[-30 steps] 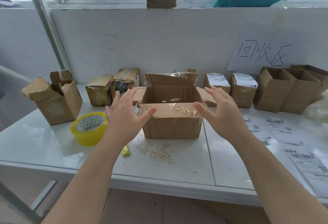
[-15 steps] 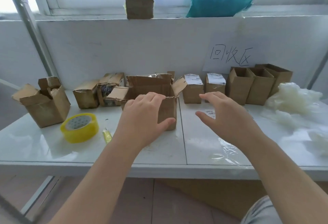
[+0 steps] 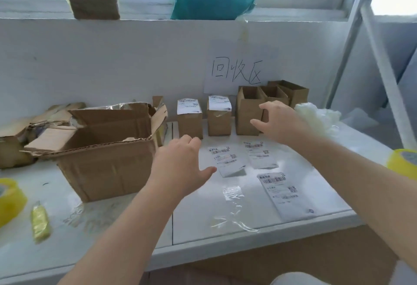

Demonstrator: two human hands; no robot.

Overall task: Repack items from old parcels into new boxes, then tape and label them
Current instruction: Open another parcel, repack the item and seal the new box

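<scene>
Both hands are empty: the left hand (image 3: pixel 180 167), fingers relaxed, hovers just right of the big opened parcel (image 3: pixel 108 167); the right hand (image 3: pixel 281 123), loosely curled (contact unclear), sits at the nearest empty box (image 3: pixel 247 113).

The near wall of the large open brown cardboard box (image 3: pixel 106 167) hides its floor. Left of the box, a yellow tape roll (image 3: pixel 10 199) is cut by the picture's edge, and the crumpled brown cartons (image 3: pixel 33 124) there are blurred. Far right of the box, a second yellow tape roll (image 3: pixel 404 162) is also cut off. The right hand (image 3: pixel 282 124) covers part of the small open brown cartons (image 3: pixel 248 108); contact cannot be told. Print on the white shipping labels (image 3: pixel 279 194) is too small to read
</scene>
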